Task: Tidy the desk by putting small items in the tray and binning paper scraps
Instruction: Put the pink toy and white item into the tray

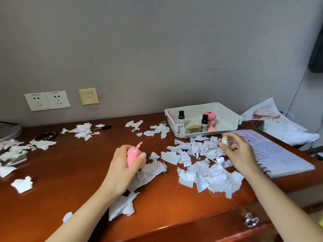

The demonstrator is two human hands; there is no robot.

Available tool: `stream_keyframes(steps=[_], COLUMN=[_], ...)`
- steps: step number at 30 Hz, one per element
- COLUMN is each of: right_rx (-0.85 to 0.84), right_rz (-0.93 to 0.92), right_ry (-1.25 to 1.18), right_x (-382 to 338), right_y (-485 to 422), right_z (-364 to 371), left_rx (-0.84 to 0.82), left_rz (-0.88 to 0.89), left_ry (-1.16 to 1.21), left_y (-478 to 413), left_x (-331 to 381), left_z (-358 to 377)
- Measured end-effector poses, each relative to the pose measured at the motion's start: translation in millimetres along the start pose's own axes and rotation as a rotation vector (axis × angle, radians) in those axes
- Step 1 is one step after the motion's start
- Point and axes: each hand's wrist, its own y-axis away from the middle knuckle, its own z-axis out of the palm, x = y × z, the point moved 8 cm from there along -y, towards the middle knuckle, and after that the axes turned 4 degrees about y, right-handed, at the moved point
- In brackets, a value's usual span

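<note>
My left hand (125, 165) grips a small pink plastic item (132, 155) just above the desk's middle. My right hand (239, 151) pinches a small white round object (225, 140) over the paper heap, in front of the tray. The white tray (225, 109) stands at the back right and holds two dark bottles (181, 117), a pink toy (209, 116) and a yellowish pad. Torn white paper scraps (208, 172) lie all over the brown desk (78, 172), thickest between my hands.
A spiral notebook (272, 152) lies at the right edge, with white bags (288, 130) behind it. A bead bracelet (45, 135), a black-handled tool (104, 127) and a grey round object (8, 131) sit at the back left. Wall sockets (47, 100) are above.
</note>
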Motion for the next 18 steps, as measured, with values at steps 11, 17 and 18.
stream_keyframes(steps=[11, 17, 18], right_rx=[-0.037, -0.089, -0.103], right_rz=[-0.068, -0.12, -0.117], right_ry=[-0.027, 0.076, 0.1], right_x=[-26, -32, -30], right_y=[-50, -99, -109], right_z=[-24, -24, -22], left_rx=[-0.229, -0.313, -0.323], left_rz=[0.223, 0.287, 0.295], left_ry=[-0.164, -0.196, -0.18], left_y=[-71, -132, -144], left_x=[86, 116, 122], left_z=[31, 67, 75])
